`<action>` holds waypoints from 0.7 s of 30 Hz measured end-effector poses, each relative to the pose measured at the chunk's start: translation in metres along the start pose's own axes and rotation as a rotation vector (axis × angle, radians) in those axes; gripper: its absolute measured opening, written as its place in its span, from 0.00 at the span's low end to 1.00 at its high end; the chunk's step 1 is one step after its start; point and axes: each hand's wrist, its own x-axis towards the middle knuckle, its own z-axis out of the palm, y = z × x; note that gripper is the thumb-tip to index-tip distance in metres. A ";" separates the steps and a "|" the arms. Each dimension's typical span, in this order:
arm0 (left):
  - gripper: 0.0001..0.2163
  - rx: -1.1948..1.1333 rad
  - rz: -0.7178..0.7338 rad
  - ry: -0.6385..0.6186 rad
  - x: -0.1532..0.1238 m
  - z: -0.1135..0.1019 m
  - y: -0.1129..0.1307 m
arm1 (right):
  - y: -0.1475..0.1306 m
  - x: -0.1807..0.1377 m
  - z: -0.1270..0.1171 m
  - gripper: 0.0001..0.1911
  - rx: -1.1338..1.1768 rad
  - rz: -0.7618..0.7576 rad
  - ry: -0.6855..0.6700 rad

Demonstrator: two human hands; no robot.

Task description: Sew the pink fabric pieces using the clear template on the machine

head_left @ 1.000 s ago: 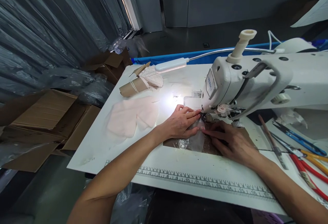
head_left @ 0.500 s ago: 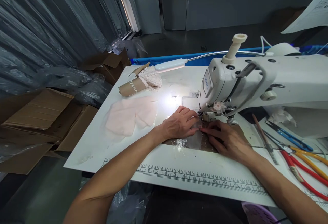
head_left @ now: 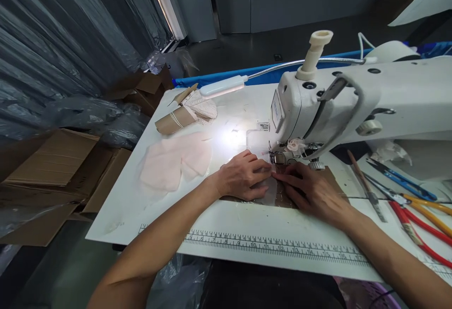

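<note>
My left hand (head_left: pixel 243 175) lies palm down, fingers spread, on a sheer pale fabric piece (head_left: pixel 270 195) just left of the presser foot (head_left: pixel 278 158). Part of that fabric is hidden beneath the hand. From the right, my right hand (head_left: pixel 310 189) reaches in, its index finger stretched to the fabric's edge and its thumb held apart below. Under both hands is a brown sheet (head_left: pixel 285 199), partly covered. The white sewing machine (head_left: pixel 325 101) stands directly over the work; its needle point cannot be made out.
Pale pink cut pieces (head_left: pixel 174 160) lie on the left of the white table (head_left: pixel 120 205), with a tied brown roll and lace (head_left: pixel 176 119) behind. A lamp (head_left: pixel 223 87) shines down. Blue snips (head_left: pixel 404 179) and red-handled scissors (head_left: pixel 406 224) lie right. Cardboard boxes (head_left: pixel 52 158) stand left.
The view has shifted slightly, so the machine and table sit a little higher and further left. Both hands keep nearly the same place at the presser foot.
</note>
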 end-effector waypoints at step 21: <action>0.20 0.161 -0.174 -0.033 0.008 0.003 0.001 | 0.001 0.000 0.003 0.18 -0.035 0.007 0.016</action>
